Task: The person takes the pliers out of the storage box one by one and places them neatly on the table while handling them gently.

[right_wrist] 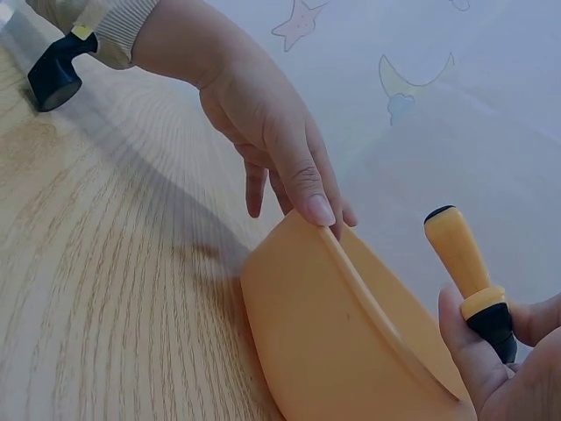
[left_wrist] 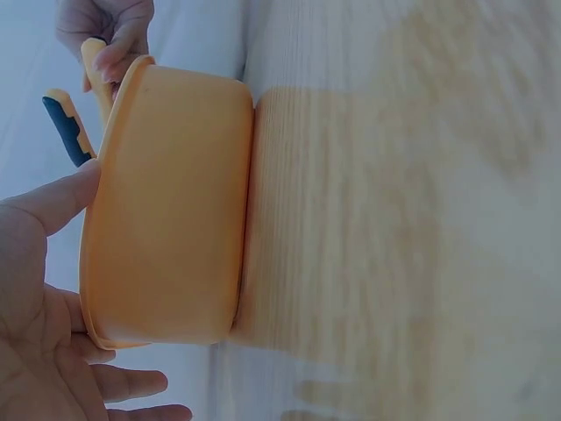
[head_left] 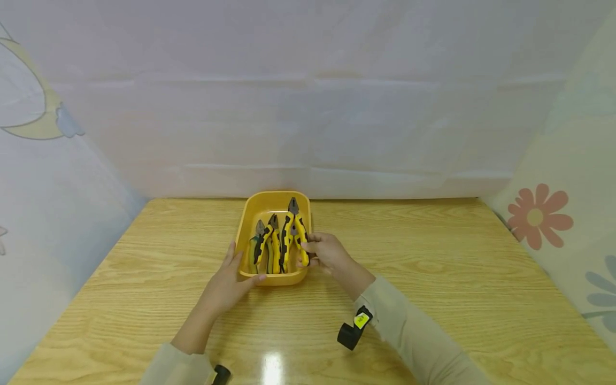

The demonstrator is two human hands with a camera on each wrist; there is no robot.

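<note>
**Hands at a yellow tray of pliers**

Right hand pinches one handle of the rightmost pliers, thumb and fingers curled round the yellow-and-black grip; in the right wrist view the handle's end stands up out of the closed fingers. These pliers lie in the yellow tray just left of that hand, heads pointing away from the person. Further left in the same tray lie two more pliers, side by side, heads likewise pointing away. Left hand rests against the tray's near left corner, fingers straight and relaxed, thumb laid on the rim; it grips nothing. The tray stands on a wooden table, between the two hands. Both forearms wear pale sleeves, each with a black wrist-mounted camera below the hand. Printed cloth hangs beyond and beside the table.
</note>
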